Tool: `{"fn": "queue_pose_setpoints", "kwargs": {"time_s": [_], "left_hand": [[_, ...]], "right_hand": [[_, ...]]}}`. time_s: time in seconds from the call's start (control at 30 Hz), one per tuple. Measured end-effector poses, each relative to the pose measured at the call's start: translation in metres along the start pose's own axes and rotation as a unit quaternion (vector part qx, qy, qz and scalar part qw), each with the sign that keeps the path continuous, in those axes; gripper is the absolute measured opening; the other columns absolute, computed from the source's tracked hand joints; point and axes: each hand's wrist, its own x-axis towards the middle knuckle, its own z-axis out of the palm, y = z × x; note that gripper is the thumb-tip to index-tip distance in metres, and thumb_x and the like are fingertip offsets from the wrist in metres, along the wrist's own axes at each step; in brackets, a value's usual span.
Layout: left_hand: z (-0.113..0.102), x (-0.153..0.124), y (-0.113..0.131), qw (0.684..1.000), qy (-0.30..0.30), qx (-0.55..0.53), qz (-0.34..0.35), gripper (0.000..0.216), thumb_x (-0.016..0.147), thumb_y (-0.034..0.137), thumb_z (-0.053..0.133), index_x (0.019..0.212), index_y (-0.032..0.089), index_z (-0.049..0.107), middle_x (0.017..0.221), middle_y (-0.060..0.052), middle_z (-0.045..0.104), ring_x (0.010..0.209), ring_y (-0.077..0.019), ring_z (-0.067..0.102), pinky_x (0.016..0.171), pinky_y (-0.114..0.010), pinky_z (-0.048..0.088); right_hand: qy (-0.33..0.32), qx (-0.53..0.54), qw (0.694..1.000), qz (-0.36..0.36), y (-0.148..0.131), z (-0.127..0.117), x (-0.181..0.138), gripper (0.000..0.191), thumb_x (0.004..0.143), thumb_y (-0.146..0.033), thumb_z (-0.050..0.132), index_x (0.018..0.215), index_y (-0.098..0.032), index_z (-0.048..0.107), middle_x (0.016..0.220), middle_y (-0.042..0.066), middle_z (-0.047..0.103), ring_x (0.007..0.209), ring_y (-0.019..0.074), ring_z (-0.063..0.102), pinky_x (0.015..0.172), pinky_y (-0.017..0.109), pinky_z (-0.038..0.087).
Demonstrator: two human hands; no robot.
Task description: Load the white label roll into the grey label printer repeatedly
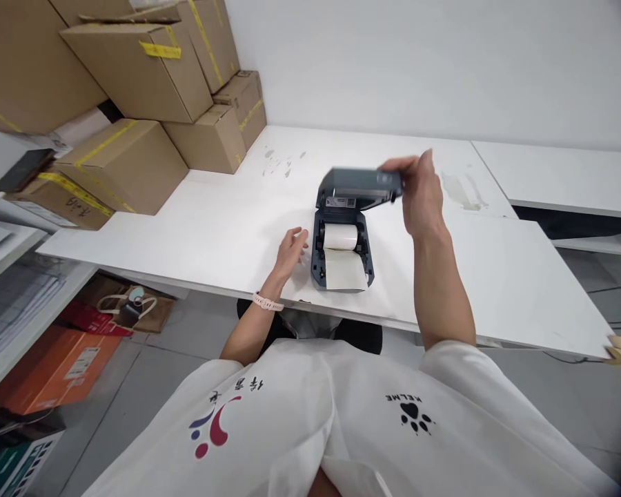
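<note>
A dark grey label printer (318, 266) stands near the table's front edge with its lid (349, 181) raised and tilted. Inside sits a white label roll (340, 237), and a strip of label paper (344, 269) runs forward from it over the front edge. My right hand (421, 193) grips the lid's free edge at its right end; the fingertips are partly hidden behind it. Just left of the printer, my left hand (291, 252) hovers by its side with loosely bent fingers apart and nothing in them. A pink wristband (268, 301) is on my left wrist.
Cardboard boxes (129, 162) with yellow tape are stacked at the table's left end, against the wall. A dark flat device (23, 171) rests on one box. The white table (228, 221) has grey marks. An orange box (56, 362) lies on the floor at left.
</note>
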Motion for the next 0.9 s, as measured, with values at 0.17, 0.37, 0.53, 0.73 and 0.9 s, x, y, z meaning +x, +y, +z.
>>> {"fn": "queue_pose_setpoints", "kwargs": {"time_s": [0.17, 0.37, 0.53, 0.73, 0.9], "left_hand": [[-0.003, -0.026, 0.034, 0.987, 0.085, 0.075, 0.111, 0.049, 0.105, 0.047, 0.031, 0.15, 0.031, 0.04, 0.157, -0.007, 0.047, 0.145, -0.0219, 0.044, 0.11, -0.035, 0.044], [0.037, -0.027, 0.065, 0.934, 0.072, 0.236, 0.26, 0.058, 0.104, 0.052, 0.034, 0.157, 0.029, 0.033, 0.172, -0.008, 0.021, 0.161, -0.0306, 0.005, 0.127, -0.054, 0.017], [0.06, -0.02, 0.038, 0.905, 0.057, 0.295, 0.3, 0.069, 0.102, 0.061, 0.024, 0.16, 0.024, 0.026, 0.172, -0.013, 0.019, 0.161, -0.0315, 0.007, 0.127, -0.061, 0.01], [0.063, -0.018, 0.023, 0.9, 0.058, 0.303, 0.308, 0.072, 0.101, 0.063, 0.023, 0.161, 0.023, 0.027, 0.171, -0.012, 0.024, 0.161, -0.031, 0.011, 0.128, -0.058, 0.011], [0.059, -0.026, 0.017, 0.913, 0.056, 0.233, 0.329, 0.073, 0.099, 0.065, 0.03, 0.159, 0.024, 0.031, 0.171, -0.012, 0.024, 0.16, -0.0306, 0.01, 0.128, -0.055, 0.01]], "right_hand": [[-0.112, -0.078, 0.991, -0.013, -0.034, 0.013, -0.084, 0.041, 0.1, -0.058, 0.043, 0.112, -0.03, 0.07, 0.125, 0.007, 0.071, 0.125, 0.0285, 0.061, 0.11, 0.052, 0.045], [-0.143, -0.252, 0.957, -0.02, -0.024, 0.039, -0.108, 0.054, 0.105, -0.047, 0.033, 0.154, -0.029, 0.039, 0.167, 0.009, 0.034, 0.159, 0.0288, 0.021, 0.125, 0.059, 0.018], [-0.125, -0.292, 0.947, -0.052, -0.01, 0.047, -0.121, 0.058, 0.105, -0.041, 0.028, 0.161, -0.026, 0.026, 0.169, 0.009, 0.028, 0.16, 0.0279, 0.015, 0.126, 0.056, 0.016], [-0.067, -0.292, 0.953, -0.038, -0.007, 0.057, -0.132, 0.056, 0.103, -0.034, 0.029, 0.159, -0.028, 0.03, 0.164, 0.007, 0.04, 0.158, 0.0271, 0.023, 0.126, 0.053, 0.018], [-0.009, -0.217, 0.976, 0.012, -0.004, 0.061, -0.139, 0.053, 0.105, -0.04, 0.028, 0.157, -0.027, 0.033, 0.161, 0.008, 0.043, 0.156, 0.0268, 0.028, 0.124, 0.053, 0.026]]}}
